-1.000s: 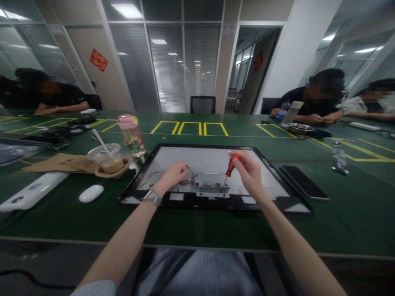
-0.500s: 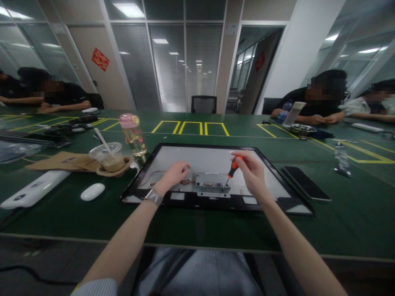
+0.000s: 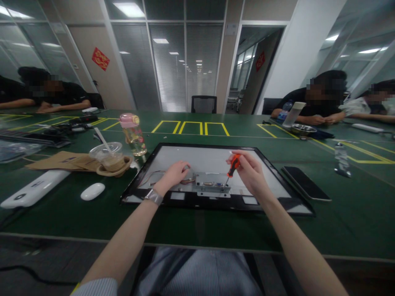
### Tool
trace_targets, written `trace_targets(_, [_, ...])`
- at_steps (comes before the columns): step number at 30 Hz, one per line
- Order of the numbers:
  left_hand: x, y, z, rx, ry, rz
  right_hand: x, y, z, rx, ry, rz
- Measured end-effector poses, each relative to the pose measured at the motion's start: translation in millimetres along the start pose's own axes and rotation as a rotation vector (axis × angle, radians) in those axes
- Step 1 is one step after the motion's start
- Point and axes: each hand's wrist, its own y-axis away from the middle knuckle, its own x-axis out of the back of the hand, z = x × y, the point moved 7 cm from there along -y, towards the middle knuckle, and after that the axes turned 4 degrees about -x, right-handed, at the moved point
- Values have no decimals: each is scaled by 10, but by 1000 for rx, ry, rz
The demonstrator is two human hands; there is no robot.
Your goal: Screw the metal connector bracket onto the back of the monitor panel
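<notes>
My right hand (image 3: 249, 169) is closed around the orange-and-black handle of a screwdriver (image 3: 233, 165). The screwdriver tilts, its thin shaft reaching down to the right end of a metal bracket (image 3: 212, 181) with connector ports. That bracket sits near the front edge of a black-framed display panel (image 3: 212, 158), which lies with its pale grey side up. Over the panel's left part rests my left hand (image 3: 175, 173), fingers loosely bent and apart, beside thin coloured cables (image 3: 151, 176). Nothing is visible in it, though its fingertips are partly hidden.
Left of the panel are a pink-lidded bottle (image 3: 134, 133), a plastic cup (image 3: 108, 158) in a carton holder, a white case (image 3: 92, 191) and a white power bank (image 3: 35, 188). A phone (image 3: 305, 183) lies on the right. Other people sit across the green table (image 3: 197, 226).
My right hand's fingers have shifted on the screwdriver handle, which has turned slightly; its tip stays at the bracket's right end. My left hand has hardly moved.
</notes>
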Motion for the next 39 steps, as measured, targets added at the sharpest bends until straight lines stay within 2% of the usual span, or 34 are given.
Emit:
trace_targets(7, [-22,-10,-27,6,11,9,82,-8,29,18,4,73])
trace_targets(11, [-26,-9,-22,1,15,11,55,-7,49,-29,-27,37])
trace_targets(16, [-35,-15,-35,3,25,6,-7,-4,-13,-2,-30,2])
trace_targets(25, [-37,-9,-37,13,25,-9,103,-10,56,1,-11,87])
trace_targets(32, [5,3,18,7,11,-3,-3,4,34,-54,-84,17])
trace_targets(39, [-21,-11,-10,11,17,7,101,-6,79,-42,15,107])
